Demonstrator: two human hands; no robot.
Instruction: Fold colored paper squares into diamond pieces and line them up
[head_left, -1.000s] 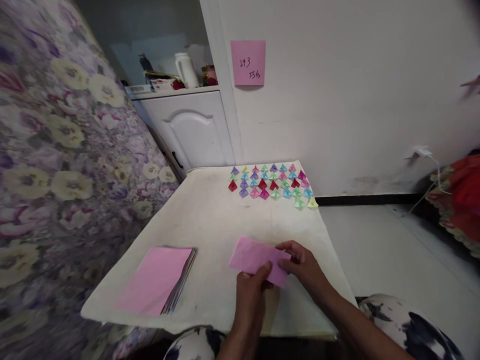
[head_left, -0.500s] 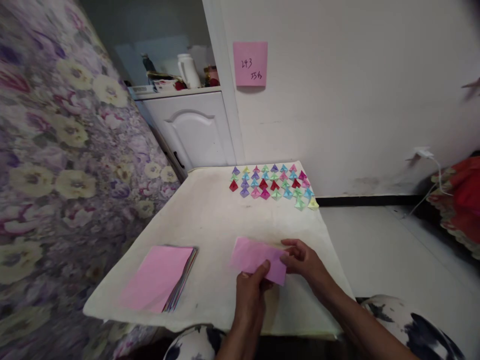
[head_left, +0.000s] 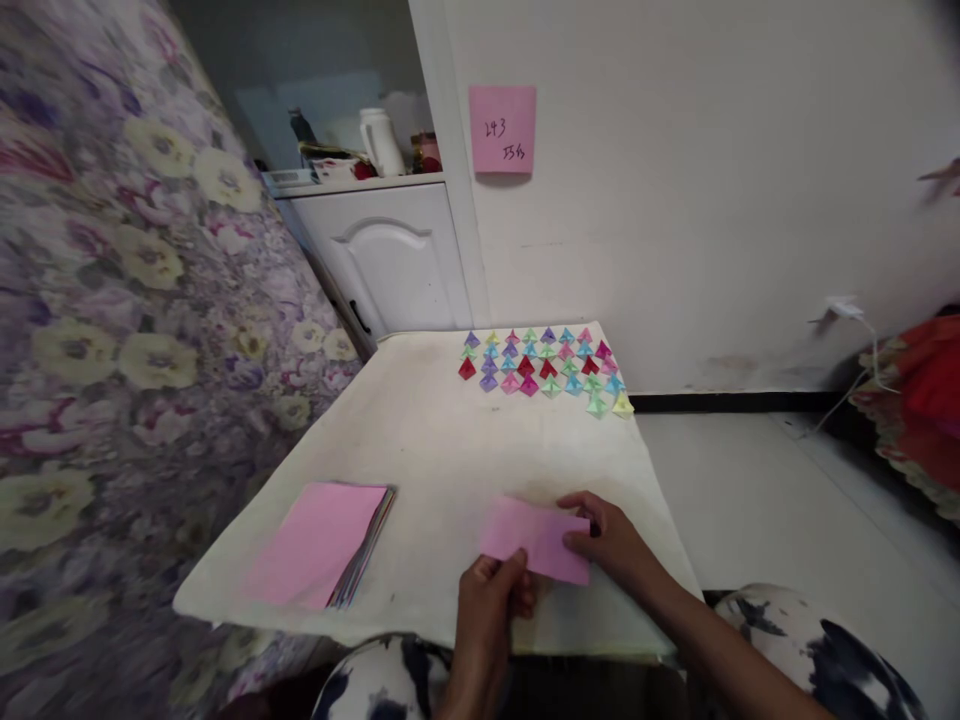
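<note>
A folded sheet of pink paper (head_left: 536, 535), now a long rectangle, is held between both my hands over the near right part of the table. My left hand (head_left: 491, 590) pinches its lower edge, thumb on top and fingers curled beneath. At the right end, my right hand (head_left: 600, 530) grips the paper with thumb in front and fingers behind. To the left lies a stack of coloured paper (head_left: 322, 540) with a pink sheet on top. Several small folded paper pieces (head_left: 547, 368) in many colours sit in rows at the table's far right.
The table (head_left: 420, 430) has a pale cover. A flowered curtain (head_left: 150, 350) hangs along its left side. Behind stand a white cabinet (head_left: 390, 250) and a wall bearing a pink note (head_left: 502, 130). My knees are below the near edge.
The pink paper has shifted slightly right and toward me. My left hand has slid left along its lower edge, and my right hand has moved a little down.
</note>
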